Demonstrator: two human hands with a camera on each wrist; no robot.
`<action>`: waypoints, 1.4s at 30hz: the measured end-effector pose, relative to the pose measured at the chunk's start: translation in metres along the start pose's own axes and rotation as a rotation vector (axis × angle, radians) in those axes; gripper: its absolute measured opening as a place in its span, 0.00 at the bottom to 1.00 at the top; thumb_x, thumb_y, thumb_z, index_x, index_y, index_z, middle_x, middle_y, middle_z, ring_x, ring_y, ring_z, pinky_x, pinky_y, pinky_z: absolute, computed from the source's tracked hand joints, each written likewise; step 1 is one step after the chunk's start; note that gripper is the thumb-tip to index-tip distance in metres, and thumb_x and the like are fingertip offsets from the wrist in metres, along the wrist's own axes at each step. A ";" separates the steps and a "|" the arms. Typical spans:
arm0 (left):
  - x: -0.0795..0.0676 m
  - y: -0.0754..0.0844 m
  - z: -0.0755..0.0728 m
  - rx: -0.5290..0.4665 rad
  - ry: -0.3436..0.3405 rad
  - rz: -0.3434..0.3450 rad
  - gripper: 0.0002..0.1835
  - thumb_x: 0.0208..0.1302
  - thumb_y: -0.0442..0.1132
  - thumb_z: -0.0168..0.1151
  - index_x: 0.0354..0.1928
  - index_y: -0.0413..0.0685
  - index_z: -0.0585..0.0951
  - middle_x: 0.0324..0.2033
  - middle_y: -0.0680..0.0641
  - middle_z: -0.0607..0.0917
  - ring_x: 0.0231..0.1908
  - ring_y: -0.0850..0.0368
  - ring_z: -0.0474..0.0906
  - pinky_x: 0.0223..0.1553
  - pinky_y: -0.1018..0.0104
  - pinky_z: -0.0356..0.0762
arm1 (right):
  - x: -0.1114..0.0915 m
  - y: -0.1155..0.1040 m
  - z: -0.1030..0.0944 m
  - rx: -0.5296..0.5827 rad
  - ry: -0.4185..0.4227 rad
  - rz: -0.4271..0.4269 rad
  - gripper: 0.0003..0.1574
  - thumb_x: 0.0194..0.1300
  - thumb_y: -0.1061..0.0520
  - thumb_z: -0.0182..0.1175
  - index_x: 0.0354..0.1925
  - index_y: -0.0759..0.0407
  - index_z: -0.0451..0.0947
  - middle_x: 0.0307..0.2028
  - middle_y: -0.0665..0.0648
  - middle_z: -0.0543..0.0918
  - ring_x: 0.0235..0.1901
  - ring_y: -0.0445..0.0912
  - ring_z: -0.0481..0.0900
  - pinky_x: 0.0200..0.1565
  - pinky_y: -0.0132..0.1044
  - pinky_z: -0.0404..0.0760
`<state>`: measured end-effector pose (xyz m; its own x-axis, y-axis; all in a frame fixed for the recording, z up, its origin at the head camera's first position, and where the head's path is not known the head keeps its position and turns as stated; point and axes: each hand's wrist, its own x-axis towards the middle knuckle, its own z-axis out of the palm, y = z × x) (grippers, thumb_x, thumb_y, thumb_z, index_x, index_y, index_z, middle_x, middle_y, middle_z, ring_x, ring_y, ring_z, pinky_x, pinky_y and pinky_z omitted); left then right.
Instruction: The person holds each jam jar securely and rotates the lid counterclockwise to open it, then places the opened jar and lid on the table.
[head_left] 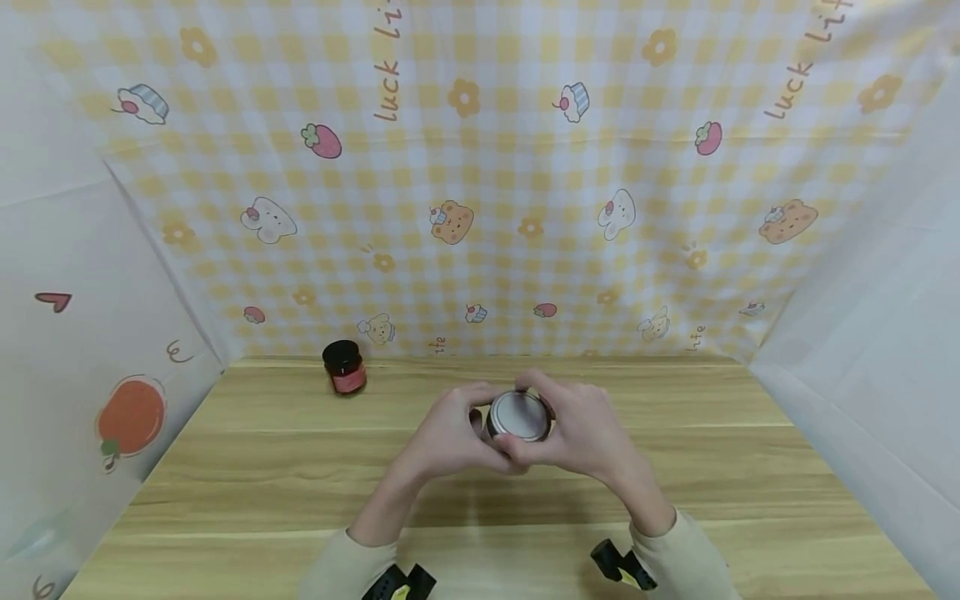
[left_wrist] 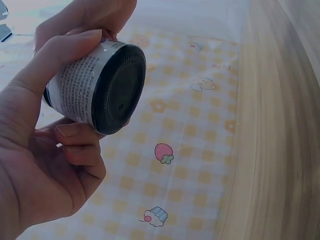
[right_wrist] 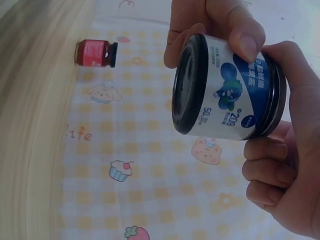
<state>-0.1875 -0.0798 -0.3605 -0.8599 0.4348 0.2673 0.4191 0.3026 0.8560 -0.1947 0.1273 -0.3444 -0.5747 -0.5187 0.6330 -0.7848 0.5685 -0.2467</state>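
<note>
Both hands hold a blueberry jam jar (head_left: pixel 519 417) above the table, its pale round lid facing up in the head view. My left hand (head_left: pixel 453 429) grips the jar's body; its thumb lies across the white printed label in the left wrist view, where the dark glass bottom (left_wrist: pixel 122 90) also shows. My right hand (head_left: pixel 585 429) curls round the lid end, thumb on one side and fingers on the other. In the right wrist view the label (right_wrist: pixel 227 90) shows blueberries and a blue patch. Whether the lid is loose, I cannot tell.
A smaller jar with a black lid and red label (head_left: pixel 348 382) stands upright at the table's back left. The wooden table (head_left: pixel 247 500) ends at a yellow checked cloth (head_left: pixel 525 175) hanging behind it. White sheets hang along both sides.
</note>
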 end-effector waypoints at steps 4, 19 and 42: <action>-0.001 -0.001 -0.003 -0.070 -0.066 0.016 0.24 0.42 0.39 0.83 0.45 0.63 0.87 0.39 0.57 0.84 0.31 0.60 0.74 0.31 0.67 0.76 | 0.000 -0.001 -0.002 0.013 -0.012 -0.025 0.29 0.60 0.26 0.60 0.42 0.47 0.76 0.18 0.39 0.70 0.16 0.30 0.64 0.18 0.26 0.64; -0.003 -0.004 -0.013 -0.315 -0.311 0.104 0.23 0.42 0.31 0.83 0.44 0.45 0.86 0.38 0.47 0.84 0.26 0.62 0.74 0.30 0.71 0.75 | -0.002 -0.008 -0.012 0.144 -0.103 -0.086 0.28 0.59 0.29 0.67 0.48 0.44 0.79 0.20 0.37 0.67 0.19 0.29 0.61 0.20 0.23 0.64; -0.003 -0.007 -0.018 -0.507 -0.491 0.171 0.24 0.43 0.24 0.78 0.46 0.30 0.82 0.40 0.47 0.87 0.39 0.57 0.82 0.45 0.62 0.81 | 0.000 -0.006 -0.021 0.425 -0.236 -0.157 0.32 0.62 0.38 0.71 0.59 0.50 0.79 0.43 0.43 0.84 0.29 0.34 0.71 0.30 0.25 0.73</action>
<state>-0.1934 -0.0986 -0.3591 -0.5147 0.8076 0.2880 0.2467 -0.1822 0.9518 -0.1846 0.1370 -0.3279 -0.4404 -0.7349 0.5157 -0.8629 0.1878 -0.4693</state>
